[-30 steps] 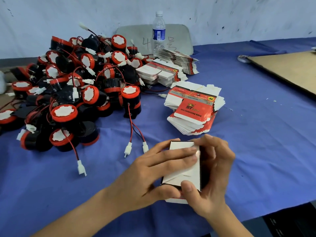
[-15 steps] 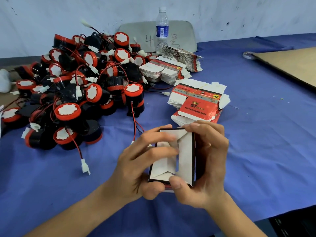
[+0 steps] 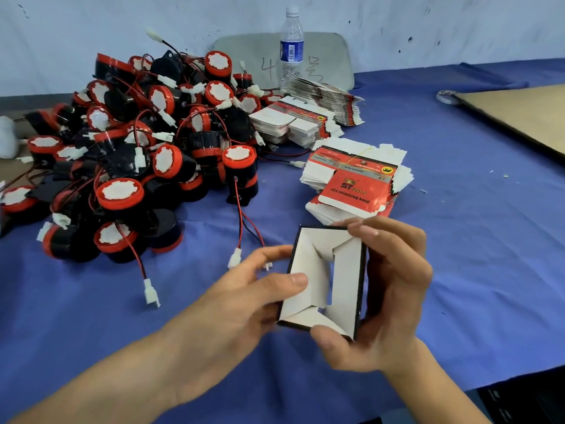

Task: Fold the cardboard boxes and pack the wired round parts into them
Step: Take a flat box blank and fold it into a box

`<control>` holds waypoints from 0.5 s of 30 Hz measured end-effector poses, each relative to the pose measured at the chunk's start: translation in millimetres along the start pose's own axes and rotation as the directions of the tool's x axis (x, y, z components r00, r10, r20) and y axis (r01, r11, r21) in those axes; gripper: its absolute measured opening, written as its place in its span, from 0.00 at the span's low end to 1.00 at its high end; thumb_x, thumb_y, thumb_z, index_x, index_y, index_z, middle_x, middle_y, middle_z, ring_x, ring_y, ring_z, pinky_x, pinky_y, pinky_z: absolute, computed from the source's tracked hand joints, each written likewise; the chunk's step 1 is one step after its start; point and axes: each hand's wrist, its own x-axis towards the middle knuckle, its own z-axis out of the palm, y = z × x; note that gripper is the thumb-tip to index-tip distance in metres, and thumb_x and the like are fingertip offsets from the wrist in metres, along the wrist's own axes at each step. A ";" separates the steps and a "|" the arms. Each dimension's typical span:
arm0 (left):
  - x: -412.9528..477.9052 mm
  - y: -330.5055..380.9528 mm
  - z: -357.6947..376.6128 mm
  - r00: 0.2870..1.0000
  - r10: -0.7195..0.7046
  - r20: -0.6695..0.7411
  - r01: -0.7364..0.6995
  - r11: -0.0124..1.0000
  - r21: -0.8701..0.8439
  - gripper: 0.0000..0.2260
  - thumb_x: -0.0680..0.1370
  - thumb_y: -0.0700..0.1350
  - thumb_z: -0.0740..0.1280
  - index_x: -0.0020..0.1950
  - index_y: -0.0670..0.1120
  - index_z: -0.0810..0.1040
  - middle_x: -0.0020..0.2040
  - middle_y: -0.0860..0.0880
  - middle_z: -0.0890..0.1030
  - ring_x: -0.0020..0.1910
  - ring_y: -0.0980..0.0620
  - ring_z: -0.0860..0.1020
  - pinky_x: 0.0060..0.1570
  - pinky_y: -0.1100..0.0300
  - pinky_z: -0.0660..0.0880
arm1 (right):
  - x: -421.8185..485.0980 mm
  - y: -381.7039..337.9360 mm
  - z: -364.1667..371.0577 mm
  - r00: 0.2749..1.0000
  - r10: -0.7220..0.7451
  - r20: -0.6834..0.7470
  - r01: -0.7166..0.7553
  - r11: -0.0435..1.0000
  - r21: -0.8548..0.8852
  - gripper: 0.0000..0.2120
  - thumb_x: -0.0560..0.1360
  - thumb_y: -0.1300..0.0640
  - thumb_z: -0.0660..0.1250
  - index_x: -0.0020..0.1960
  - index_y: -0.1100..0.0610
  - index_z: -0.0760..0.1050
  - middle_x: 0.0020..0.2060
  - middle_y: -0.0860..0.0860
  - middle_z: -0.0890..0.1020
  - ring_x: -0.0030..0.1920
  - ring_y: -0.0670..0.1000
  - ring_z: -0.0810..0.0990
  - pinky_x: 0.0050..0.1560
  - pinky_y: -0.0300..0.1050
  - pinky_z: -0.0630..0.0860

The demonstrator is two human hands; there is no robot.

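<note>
While the cardboard box [image 3: 345, 280] is gripped over the near worktop [image 3: 458, 240] by left hand [image 3: 244, 298] and right hand [image 3: 397, 289], long axis near-to-far, flaps half-folded, the wired round parts [image 3: 137, 166] are heaped far-left, nearer the left hand.

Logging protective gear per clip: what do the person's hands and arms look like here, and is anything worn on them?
Nothing is worn. The left hand and right hand have no gloves, and no rings show on the visible fingers. The left forearm and right forearm are uncovered to the frame edge: no sleeves, watch or wristband in view.
</note>
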 end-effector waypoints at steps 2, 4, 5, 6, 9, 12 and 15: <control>-0.7 10.6 2.8 0.975 -0.092 0.203 0.118 0.985 -0.122 0.23 0.68 0.47 0.70 0.62 0.41 0.78 0.51 0.43 0.83 0.43 0.49 0.82 0.42 0.61 0.77 | -0.5 -1.0 2.6 1.000 -0.011 -0.028 0.012 0.999 0.048 0.28 0.70 0.42 0.67 0.65 0.53 0.67 0.58 0.50 0.71 0.56 0.57 0.74 0.47 0.61 0.75; -0.8 15.1 3.4 0.948 -0.094 0.305 0.157 0.969 -0.188 0.14 0.71 0.43 0.67 0.55 0.42 0.83 0.48 0.44 0.84 0.42 0.50 0.83 0.41 0.62 0.78 | 0.2 -2.0 5.0 0.999 -0.009 -0.039 0.012 0.996 0.084 0.31 0.69 0.42 0.68 0.68 0.51 0.66 0.57 0.51 0.71 0.55 0.58 0.73 0.48 0.61 0.75; 0.6 14.9 2.1 0.942 -0.090 0.323 0.163 0.965 -0.205 0.13 0.71 0.42 0.67 0.53 0.43 0.84 0.47 0.45 0.84 0.41 0.50 0.83 0.40 0.62 0.78 | 0.1 -2.3 5.6 0.999 -0.006 -0.038 0.009 0.996 0.084 0.31 0.69 0.42 0.68 0.69 0.51 0.66 0.57 0.51 0.71 0.55 0.59 0.74 0.47 0.61 0.74; 1.8 14.7 1.3 0.942 -0.093 0.324 0.168 0.962 -0.213 0.12 0.71 0.41 0.67 0.53 0.42 0.84 0.47 0.44 0.84 0.41 0.50 0.83 0.40 0.62 0.78 | -0.4 -2.6 5.8 0.999 -0.004 -0.037 0.007 0.997 0.076 0.31 0.69 0.42 0.68 0.69 0.51 0.65 0.57 0.51 0.71 0.55 0.59 0.74 0.46 0.62 0.74; 5.0 9.1 -3.2 0.955 -0.103 0.280 0.163 0.966 -0.199 0.17 0.70 0.40 0.70 0.59 0.38 0.80 0.53 0.41 0.83 0.45 0.47 0.83 0.42 0.60 0.79 | -2.9 -3.2 5.8 0.999 0.006 -0.043 -0.003 0.998 0.065 0.31 0.70 0.41 0.67 0.69 0.51 0.65 0.57 0.51 0.72 0.55 0.59 0.73 0.46 0.61 0.74; 10.0 6.8 -1.9 0.953 -0.080 0.293 0.138 0.974 -0.181 0.18 0.69 0.42 0.75 0.58 0.42 0.82 0.52 0.43 0.84 0.47 0.49 0.84 0.43 0.60 0.79 | -3.5 -5.1 6.4 0.998 0.008 -0.055 -0.003 0.996 0.091 0.31 0.70 0.41 0.68 0.68 0.51 0.66 0.57 0.51 0.72 0.56 0.58 0.73 0.47 0.61 0.74; 15.0 4.1 -3.4 0.984 -0.097 0.149 0.106 0.993 -0.052 0.16 0.57 0.43 0.78 0.43 0.50 0.87 0.40 0.48 0.86 0.38 0.54 0.84 0.36 0.64 0.79 | -4.3 -5.9 7.0 0.998 0.011 -0.059 -0.005 0.995 0.101 0.31 0.70 0.40 0.68 0.69 0.52 0.66 0.58 0.50 0.71 0.55 0.60 0.74 0.46 0.63 0.74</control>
